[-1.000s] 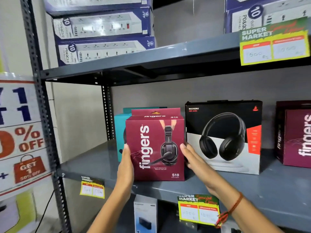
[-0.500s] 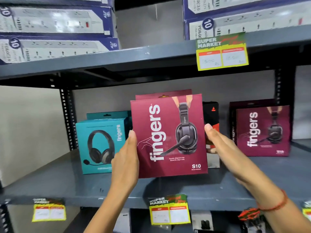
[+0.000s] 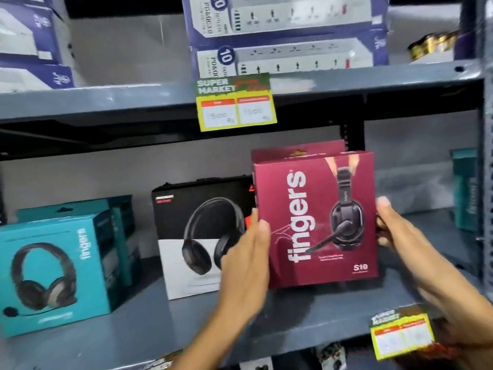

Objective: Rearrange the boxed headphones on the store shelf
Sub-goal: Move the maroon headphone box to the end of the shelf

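Up along the top of the frame, blue-and-white power strip boxes [image 3: 288, 33] are stacked on the upper shelf, and a yellow price tag [image 3: 236, 102] hangs from that shelf's front edge. On the grey metal shelf [image 3: 138, 332] below, a teal headset box [image 3: 56, 273] stands at lower left with another teal box behind it, and a black-and-white headphone box [image 3: 197, 236] stands at centre. Another teal box [image 3: 465, 188] shows at the far right edge, blurred. A second price tag [image 3: 401, 335] sits at lower right on the shelf lip.

Right of centre, the maroon headset box [image 3: 314, 217] is held upright, its left edge covering the right side of the black-and-white box. The left hand [image 3: 248, 265] presses against its left edge with the thumb on the front face; the right hand [image 3: 400, 233] clasps its right edge, thumb on the front. Whether the bottom of the box touches the shelf I cannot tell.

The box front carries "fingers" in white, running upward, a picture of a dark headset with a boom microphone, and "S10" at lower right (the smaller print is too blurred to read). A maroon hang tab rises behind its top edge.
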{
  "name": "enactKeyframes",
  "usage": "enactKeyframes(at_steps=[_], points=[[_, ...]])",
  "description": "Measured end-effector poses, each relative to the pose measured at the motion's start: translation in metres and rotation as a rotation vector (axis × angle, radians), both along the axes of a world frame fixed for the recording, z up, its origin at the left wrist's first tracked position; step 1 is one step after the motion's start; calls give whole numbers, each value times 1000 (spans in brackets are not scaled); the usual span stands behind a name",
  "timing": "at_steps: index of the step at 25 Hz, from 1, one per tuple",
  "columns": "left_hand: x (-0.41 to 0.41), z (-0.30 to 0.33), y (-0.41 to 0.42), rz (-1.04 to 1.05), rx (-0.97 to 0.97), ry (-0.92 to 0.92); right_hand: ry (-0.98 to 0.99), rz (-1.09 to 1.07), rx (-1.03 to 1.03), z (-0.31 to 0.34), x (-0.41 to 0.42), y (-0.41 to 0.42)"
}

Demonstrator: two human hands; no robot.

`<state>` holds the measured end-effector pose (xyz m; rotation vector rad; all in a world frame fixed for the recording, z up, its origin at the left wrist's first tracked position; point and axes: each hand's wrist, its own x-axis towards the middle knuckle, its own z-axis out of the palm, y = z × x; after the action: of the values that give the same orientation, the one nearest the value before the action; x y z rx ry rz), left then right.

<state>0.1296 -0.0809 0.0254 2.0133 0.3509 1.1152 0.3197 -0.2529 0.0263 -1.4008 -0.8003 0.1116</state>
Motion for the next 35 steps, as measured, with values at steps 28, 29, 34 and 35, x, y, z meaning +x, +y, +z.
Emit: enactKeyframes(at_steps=[28, 29, 34, 35], points=[[152, -46, 19, -135, -145, 274, -85, 299, -291, -48, 165, 15], [155, -48, 22, -134, -163, 303, -95, 308, -316, -50, 168, 16], [170, -48, 40, -183, -312, 448, -161, 330, -470, -43, 180, 23], [172, -47, 43, -185, -324, 473, -171, 332, -490, -41, 183, 26]])
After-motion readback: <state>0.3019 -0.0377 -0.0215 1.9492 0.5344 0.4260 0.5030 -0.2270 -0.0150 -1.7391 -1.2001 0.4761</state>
